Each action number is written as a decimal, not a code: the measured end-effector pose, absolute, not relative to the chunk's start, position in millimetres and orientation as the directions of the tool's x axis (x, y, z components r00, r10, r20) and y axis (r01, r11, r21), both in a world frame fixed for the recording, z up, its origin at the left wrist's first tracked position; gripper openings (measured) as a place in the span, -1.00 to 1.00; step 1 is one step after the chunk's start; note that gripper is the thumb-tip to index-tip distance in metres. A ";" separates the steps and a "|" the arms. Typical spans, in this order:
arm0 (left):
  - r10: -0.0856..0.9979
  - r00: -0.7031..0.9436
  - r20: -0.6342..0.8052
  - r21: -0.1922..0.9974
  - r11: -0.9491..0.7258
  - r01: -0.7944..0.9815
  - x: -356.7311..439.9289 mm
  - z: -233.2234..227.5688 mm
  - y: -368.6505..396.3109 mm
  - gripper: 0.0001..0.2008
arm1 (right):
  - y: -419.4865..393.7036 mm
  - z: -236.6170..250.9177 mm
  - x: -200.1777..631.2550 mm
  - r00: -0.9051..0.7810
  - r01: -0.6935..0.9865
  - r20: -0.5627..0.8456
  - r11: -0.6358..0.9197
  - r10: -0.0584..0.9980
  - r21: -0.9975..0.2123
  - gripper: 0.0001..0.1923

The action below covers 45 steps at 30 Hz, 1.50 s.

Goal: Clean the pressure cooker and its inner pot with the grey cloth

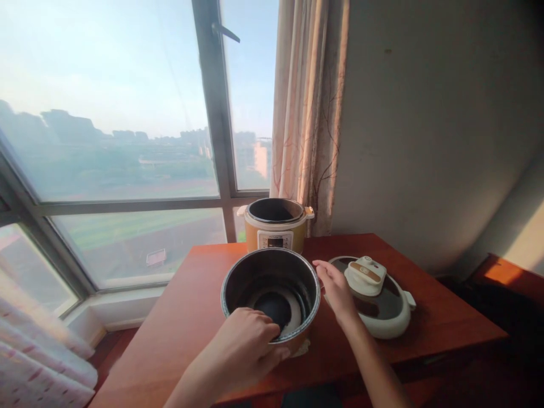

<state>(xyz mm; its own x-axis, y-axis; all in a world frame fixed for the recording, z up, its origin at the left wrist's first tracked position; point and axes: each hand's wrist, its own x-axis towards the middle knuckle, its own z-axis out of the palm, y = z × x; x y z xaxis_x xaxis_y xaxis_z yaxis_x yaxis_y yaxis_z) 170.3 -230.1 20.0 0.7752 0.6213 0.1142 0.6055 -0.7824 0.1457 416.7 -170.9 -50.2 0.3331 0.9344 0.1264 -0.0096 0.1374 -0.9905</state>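
Note:
A dark inner pot (272, 272) with a bare metal rim is in front of me, its mouth tipped toward me. My left hand (240, 345) grips its near rim, the fingers bent over into the pot and the thumb outside. Close by the pot's right side is my right hand (335, 286), fingers stretched toward the rim; whether they touch it I cannot tell. Behind the pot stands a yellow and white electric pressure cooker (250, 235), uncovered, with a control panel on its front. Its round lid (389, 326), dark with a cream edge and knob, lies to the right.
Everything stands on a reddish-brown wooden table (165, 334). A small pale item (304, 347) shows under the pot. Beyond the table are a window (127, 141) and a patterned curtain (306, 113), with a grey wall (425, 141) on the right.

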 end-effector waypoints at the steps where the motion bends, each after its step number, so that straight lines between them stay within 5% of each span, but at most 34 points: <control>1: 0.636 0.761 0.127 0.200 -0.768 0.609 170.0 22.6 -230.7 -0.74 | -171.1 -51.8 417.5 0.349 0.038 0.147 0.143 0.926 -0.989 -0.52; 7: 0.795 0.447 0.410 0.667 -0.596 0.448 140.7 20.1 -210.3 -0.66 | -169.7 -52.1 421.8 0.360 0.196 0.211 0.147 0.909 -0.970 -0.50; 14: 0.887 -0.132 0.442 0.745 -0.281 0.604 93.0 -14.1 -162.6 -0.52 | -176.3 -38.7 421.6 0.299 0.413 0.289 0.150 0.909 -0.898 -0.48; 24: 0.998 -0.057 -0.012 0.995 0.017 0.100 106.7 -31.5 -169.1 -0.45 | -192.0 -39.4 412.8 0.261 0.534 0.297 0.119 0.919 -0.837 -0.46; 45: 0.991 -0.133 0.025 1.000 -0.026 -0.006 125.3 -40.9 -193.4 -0.52 | -224.1 -52.0 406.1 0.320 0.608 0.406 0.143 0.856 -0.781 -0.43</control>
